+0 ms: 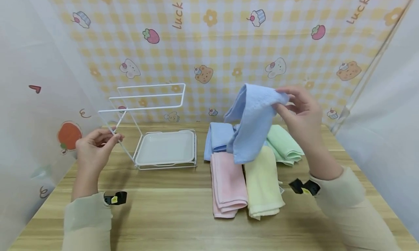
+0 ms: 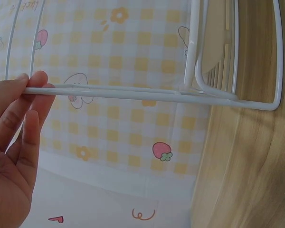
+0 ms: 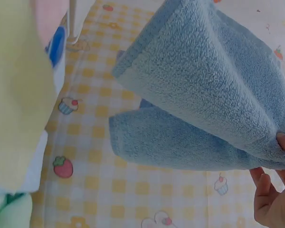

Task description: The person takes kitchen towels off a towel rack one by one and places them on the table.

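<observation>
My left hand (image 1: 93,145) pinches a slanted side wire of a white wire rack (image 1: 140,108) between thumb and fingers, at the rack's left side. In the left wrist view, thumb and fingertips meet on that white wire (image 2: 133,95). Raised above the table at the right, a light blue towel (image 1: 258,116) hangs folded over with its ends drooping. My right hand (image 1: 302,114) pinches it by its right edge. The right wrist view shows the towel's (image 3: 180,76) two layers spread apart, with the thumb on top and fingers below.
At the rack's base is a white tray (image 1: 167,147). Folded towels lie right of it: blue (image 1: 220,134), pink (image 1: 228,182), yellow (image 1: 264,183) and green (image 1: 284,143). A patterned cloth (image 1: 209,51) hangs behind the wooden table (image 1: 163,214), with white cloth (image 1: 389,109) at the sides.
</observation>
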`<state>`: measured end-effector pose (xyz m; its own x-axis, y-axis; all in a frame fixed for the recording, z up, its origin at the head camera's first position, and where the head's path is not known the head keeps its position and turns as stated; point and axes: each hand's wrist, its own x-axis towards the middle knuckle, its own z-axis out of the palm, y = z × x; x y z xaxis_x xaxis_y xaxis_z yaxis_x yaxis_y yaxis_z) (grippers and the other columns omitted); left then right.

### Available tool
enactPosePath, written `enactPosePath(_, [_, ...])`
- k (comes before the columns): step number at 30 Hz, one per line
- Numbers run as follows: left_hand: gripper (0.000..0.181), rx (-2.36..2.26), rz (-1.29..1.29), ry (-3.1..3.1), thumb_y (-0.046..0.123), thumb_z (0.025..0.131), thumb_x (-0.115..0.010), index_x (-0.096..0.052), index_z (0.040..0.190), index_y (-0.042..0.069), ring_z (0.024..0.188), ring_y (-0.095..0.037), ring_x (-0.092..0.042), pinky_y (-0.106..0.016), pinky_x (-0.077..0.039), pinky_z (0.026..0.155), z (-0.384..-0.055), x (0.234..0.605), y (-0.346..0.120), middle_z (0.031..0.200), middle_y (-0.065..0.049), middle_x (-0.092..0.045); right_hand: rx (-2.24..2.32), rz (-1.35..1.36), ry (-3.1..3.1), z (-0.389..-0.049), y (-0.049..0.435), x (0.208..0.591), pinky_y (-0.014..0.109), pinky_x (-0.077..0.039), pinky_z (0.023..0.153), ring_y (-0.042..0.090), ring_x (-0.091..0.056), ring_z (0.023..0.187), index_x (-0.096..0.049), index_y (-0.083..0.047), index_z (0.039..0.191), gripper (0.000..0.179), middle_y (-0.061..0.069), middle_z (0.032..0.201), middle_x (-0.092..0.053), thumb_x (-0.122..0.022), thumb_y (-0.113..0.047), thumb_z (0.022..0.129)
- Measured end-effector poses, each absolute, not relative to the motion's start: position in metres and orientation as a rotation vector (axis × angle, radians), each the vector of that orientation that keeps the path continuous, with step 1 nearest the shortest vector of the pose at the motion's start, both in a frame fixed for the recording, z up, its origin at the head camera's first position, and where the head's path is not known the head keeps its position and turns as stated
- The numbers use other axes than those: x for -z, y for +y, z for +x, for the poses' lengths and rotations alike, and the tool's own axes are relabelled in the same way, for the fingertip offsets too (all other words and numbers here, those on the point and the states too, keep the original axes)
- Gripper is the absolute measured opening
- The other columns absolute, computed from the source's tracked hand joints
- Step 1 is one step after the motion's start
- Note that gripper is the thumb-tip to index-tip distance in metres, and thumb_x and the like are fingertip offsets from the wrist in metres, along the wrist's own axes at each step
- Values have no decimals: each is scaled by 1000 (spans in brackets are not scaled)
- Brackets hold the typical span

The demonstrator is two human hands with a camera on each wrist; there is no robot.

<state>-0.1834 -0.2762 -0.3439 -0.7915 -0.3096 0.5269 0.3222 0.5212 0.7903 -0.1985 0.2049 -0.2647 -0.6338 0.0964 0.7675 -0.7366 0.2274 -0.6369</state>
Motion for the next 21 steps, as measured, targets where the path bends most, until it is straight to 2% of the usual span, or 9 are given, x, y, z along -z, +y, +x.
enactPosePath(4, [10,1313,-19,-2115,-4,85,-74,-72,92,3,68,10,-68,-4,-52,63,-182,346,-277,75,31,-68,-1507,594,-1859,-189,221,269,12,-57,69,5,-71,88,-67,12,109,28,-6,107,-71,-65,20,82])
enactPosePath(7, [12,1317,-24,-2108,-5,85,-73,-73,91,6,68,10,-68,-4,-52,63,-181,346,-278,76,30,-69,-1470,600,-1911,-183,231,271,12,-57,70,3,-71,85,-67,13,110,29,-6,107,-72,-65,21,82])
enactPosePath(15, [10,1301,-65,-2107,-6,85,-73,-70,94,-6,68,11,-67,-4,-52,63,-184,345,-277,76,31,-68,-1459,657,-1984,-173,257,274,11,-57,75,2,-71,90,-66,15,111,33,-7,107,-73,-64,25,79])
enactPosePath(21, [10,1310,-48,-2107,-7,85,-73,-72,93,-1,69,10,-68,-4,-52,64,-183,344,-276,76,30,-68,-1565,682,-2048,-171,277,273,10,-57,73,2,-71,87,-66,12,116,34,-6,107,-74,-65,20,83])
